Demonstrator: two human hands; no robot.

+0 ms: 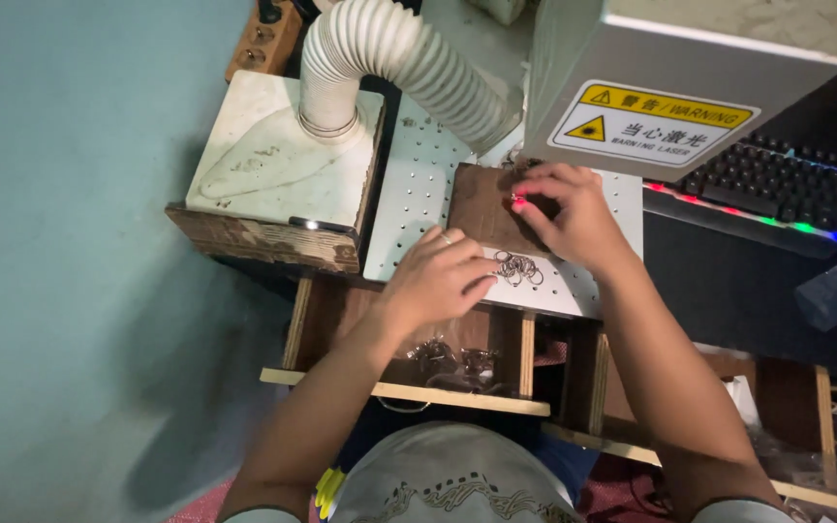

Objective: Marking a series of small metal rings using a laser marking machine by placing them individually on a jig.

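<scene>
While the right hand [573, 218] pinches a small ring [516, 201] on the brown board [481, 208], left hand [438, 276] fingers [477, 281] rest loosely curled, touching loose rings [518, 268]. Yellow-white rectangular warning label [653, 123] sits just above; perforated plate [418, 184] edge near.

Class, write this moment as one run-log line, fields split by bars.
left hand: fingers on metal rings | right hand: pinching small piece on brown board | above: laser head | surface: perforated plate
</scene>
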